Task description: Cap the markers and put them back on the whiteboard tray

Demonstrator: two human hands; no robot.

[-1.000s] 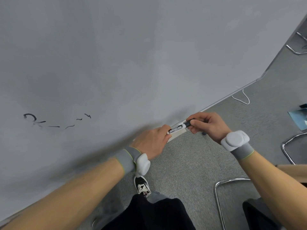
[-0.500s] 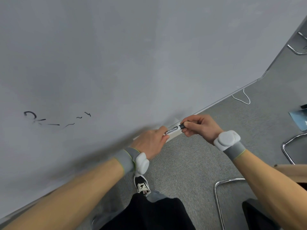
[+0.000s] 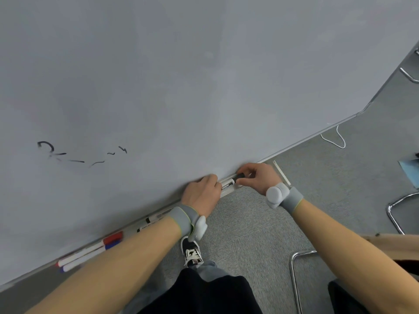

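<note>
A black whiteboard marker (image 3: 229,183) with a white label lies along the whiteboard tray (image 3: 281,172), held at both ends. My left hand (image 3: 202,194) grips its barrel. My right hand (image 3: 257,176) pinches its black cap end. Further left on the tray lie a red-capped marker (image 3: 95,247), a blue-capped marker (image 3: 90,257) and two black markers (image 3: 150,222), partly hidden by my left forearm.
The whiteboard (image 3: 181,75) fills the upper view, with faint black scribbles (image 3: 68,155) at left. Below is grey carpet with my shoe (image 3: 192,251), chrome chair legs (image 3: 297,279) at right, a white cord (image 3: 335,139) and blue paper (image 3: 411,171).
Both hands have lowered the black marker onto the tray against the board. The view has tilted, bringing the other markers on the tray into sight.
</note>
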